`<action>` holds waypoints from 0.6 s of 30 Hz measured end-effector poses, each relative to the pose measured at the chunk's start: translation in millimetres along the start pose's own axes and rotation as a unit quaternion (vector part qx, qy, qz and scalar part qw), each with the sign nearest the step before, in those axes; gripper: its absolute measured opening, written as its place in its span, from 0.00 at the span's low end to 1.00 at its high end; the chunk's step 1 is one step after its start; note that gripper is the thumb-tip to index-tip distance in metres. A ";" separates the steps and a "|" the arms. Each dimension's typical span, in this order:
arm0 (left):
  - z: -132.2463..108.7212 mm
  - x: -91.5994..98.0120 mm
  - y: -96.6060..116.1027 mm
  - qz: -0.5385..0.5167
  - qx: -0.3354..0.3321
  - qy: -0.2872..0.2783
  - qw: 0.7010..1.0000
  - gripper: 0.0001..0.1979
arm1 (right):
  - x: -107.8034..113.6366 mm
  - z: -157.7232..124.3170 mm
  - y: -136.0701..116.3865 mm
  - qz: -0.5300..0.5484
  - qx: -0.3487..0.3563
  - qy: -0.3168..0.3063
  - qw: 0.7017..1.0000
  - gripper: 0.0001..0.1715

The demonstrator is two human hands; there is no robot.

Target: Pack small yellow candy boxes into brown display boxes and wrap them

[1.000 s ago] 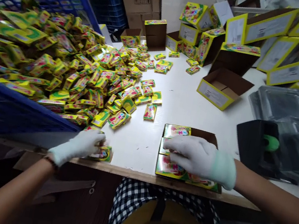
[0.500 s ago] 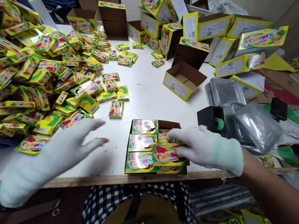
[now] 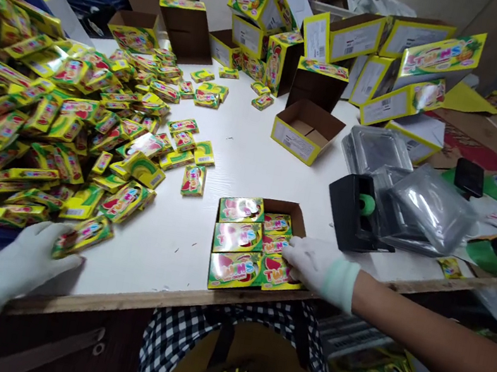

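My left hand (image 3: 36,261), in a white knit glove, is at the left front of the table with thumb and fingers around a small yellow-green candy box (image 3: 84,236) by the edge of the pile. My gloved right hand (image 3: 309,262) rests at the right side of an open display carton (image 3: 297,215). Its fingers touch the small boxes in the right column (image 3: 273,269); whether it grips one is hidden. Inside the carton, small boxes lie in two columns, the left ones (image 3: 239,237) sitting higher than the right ones.
A big heap of small candy boxes (image 3: 58,120) covers the table's left. An open carton (image 3: 297,140) stands behind, with several stacked cartons (image 3: 350,44) at the back. A black tape dispenser (image 3: 352,214) and clear plastic trays (image 3: 432,209) lie on the right.
My left hand has moved left and down to a small box at the pile's edge. My right hand has shifted slightly down and left; the right-column boxes now sit lower in the carton.
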State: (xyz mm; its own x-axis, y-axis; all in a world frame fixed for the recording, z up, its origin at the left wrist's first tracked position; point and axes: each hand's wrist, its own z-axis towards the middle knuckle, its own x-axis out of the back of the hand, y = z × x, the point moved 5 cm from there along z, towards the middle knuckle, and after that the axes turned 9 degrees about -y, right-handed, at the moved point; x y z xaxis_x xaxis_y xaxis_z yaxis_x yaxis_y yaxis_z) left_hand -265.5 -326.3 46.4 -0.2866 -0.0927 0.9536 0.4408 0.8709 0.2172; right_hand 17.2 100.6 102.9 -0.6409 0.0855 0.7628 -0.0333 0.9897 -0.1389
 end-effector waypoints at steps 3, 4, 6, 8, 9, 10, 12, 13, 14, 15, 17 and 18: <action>-5.1 -5.7 33.3 0.031 -0.010 -0.050 0.998 0.16 | -5.5 1.4 4.0 0.024 0.029 0.014 0.999 0.14; -8.8 -6.2 44.4 0.033 -0.005 -0.057 0.998 0.14 | -7.7 1.8 7.7 0.033 0.031 0.012 0.999 0.14; -18.4 -0.6 69.4 0.051 0.008 -0.025 0.998 0.12 | -8.7 3.1 15.6 0.052 0.034 0.013 0.998 0.14; -29.1 10.0 102.7 0.040 -0.017 0.017 0.999 0.14 | 1.6 3.7 18.8 0.079 0.046 0.056 0.994 0.14; -34.4 17.9 121.8 0.027 -0.040 0.048 0.998 0.17 | 12.0 3.1 16.6 0.095 0.061 0.095 0.989 0.13; -39.4 26.5 143.0 0.013 -0.076 0.081 0.994 0.19 | 25.4 1.9 11.7 0.112 0.082 0.140 0.980 0.14; -48.4 43.1 190.5 -0.003 -0.187 0.144 0.972 0.22 | 57.9 -1.8 -4.7 0.137 0.130 0.234 0.953 0.15; -52.5 49.0 215.5 -0.002 -0.252 0.166 0.953 0.22 | 74.7 -3.6 -14.4 0.140 0.153 0.272 0.939 0.16; -56.4 52.6 240.0 0.004 -0.314 0.182 0.932 0.22 | 91.0 -5.4 -23.4 0.135 0.168 0.304 0.928 0.17; -59.8 54.2 262.8 0.014 -0.364 0.197 0.910 0.22 | 104.4 -5.6 -31.2 0.118 0.173 0.308 0.928 0.18; -63.6 52.7 299.0 0.028 -0.427 0.215 0.878 0.23 | 121.9 -4.5 -38.6 0.065 0.151 0.253 0.954 0.18; -62.9 50.8 310.5 0.025 -0.439 0.217 0.871 0.24 | 125.9 -4.5 -36.8 0.036 0.125 0.206 0.970 0.18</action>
State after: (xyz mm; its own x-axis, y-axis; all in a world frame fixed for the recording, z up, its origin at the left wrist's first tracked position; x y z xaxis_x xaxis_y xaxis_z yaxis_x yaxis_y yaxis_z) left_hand -89.7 -91.0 175.4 0.0173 -0.4049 0.9142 0.9791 0.1919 0.0665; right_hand -58.8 75.4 206.8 -0.2895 0.2433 0.9257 -0.2184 0.9248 -0.3114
